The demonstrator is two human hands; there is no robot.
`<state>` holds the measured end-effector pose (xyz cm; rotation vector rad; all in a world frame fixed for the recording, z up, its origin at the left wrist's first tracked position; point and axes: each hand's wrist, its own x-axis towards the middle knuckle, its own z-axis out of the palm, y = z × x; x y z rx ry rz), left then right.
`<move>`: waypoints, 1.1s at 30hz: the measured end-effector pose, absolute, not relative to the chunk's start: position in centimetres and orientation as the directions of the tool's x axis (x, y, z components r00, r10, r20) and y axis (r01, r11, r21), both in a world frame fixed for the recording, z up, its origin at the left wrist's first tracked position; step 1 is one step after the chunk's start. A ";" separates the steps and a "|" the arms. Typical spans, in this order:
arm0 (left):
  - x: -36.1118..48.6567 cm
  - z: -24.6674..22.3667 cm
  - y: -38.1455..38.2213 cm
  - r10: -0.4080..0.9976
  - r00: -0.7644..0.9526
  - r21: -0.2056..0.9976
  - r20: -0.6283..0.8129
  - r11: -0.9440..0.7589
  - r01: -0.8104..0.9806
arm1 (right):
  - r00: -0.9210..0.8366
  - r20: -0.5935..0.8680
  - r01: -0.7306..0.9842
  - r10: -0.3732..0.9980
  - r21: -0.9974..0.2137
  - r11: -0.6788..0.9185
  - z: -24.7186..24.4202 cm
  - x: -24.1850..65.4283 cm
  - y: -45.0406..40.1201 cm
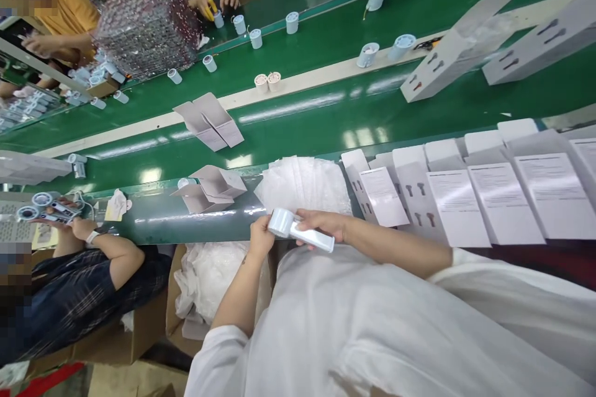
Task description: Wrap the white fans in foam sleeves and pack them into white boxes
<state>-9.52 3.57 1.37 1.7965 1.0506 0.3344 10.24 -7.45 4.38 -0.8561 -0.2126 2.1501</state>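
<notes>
My two hands hold a white handheld device (302, 232) with a round head and a straight handle, just above the near edge of the green conveyor belt (195, 220). My left hand (261, 237) wraps the round head, and my right hand (321, 223) grips the handle. A pile of clear plastic bags (302, 185) lies just beyond my hands. To the right stands a row of white cartons with printed sheets (465, 198). Below my left hand, a cardboard box holds white plastic wrap (209, 279).
Several white cylindrical parts (291, 22) and flat white cartons (209, 121) lie on the green belts. A co-worker's hands (60, 214) hold devices at left. Another co-worker's hands (216, 6) work across the belt, beside a shrink-wrapped block (149, 28).
</notes>
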 end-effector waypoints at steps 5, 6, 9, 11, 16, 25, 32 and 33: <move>-8.7 3.4 3.3 0.869 0.397 0.918 -0.296 0.145 0.369 | -0.419 -0.585 -0.598 0.695 -0.399 -0.695 4.0 11.1 -6.6; -8.7 3.8 3.3 0.883 0.411 0.929 -0.227 0.070 0.363 | -0.390 -0.611 -0.601 0.689 -0.398 -0.693 4.3 11.1 -6.7; -9.2 4.9 3.4 0.846 0.530 0.896 0.067 -0.284 0.341 | -0.310 -0.662 -0.648 0.683 -0.379 -0.661 5.7 10.6 -7.2; -9.7 5.1 3.1 0.768 0.600 0.824 0.223 -0.478 0.305 | -0.247 -0.702 -0.690 0.668 -0.357 -0.629 6.8 10.0 -7.5; -8.7 5.3 1.9 0.645 0.690 0.723 0.329 -0.642 0.256 | -0.127 -0.793 -0.738 0.596 -0.326 -0.591 8.7 9.3 -8.2; -4.7 9.1 0.3 0.485 0.838 0.735 0.252 -0.659 0.160 | 0.000 -0.867 -0.769 0.497 -0.318 -0.555 9.7 11.4 -7.7; -2.5 12.3 1.9 0.753 0.572 0.918 -0.325 0.106 0.382 | 0.083 -0.826 -0.362 0.558 -0.547 -0.755 11.7 14.0 -7.7; -2.3 12.8 2.1 0.751 0.562 0.919 -0.346 0.152 0.363 | 0.094 -0.799 -0.301 0.594 -0.592 -0.748 12.3 14.8 -7.5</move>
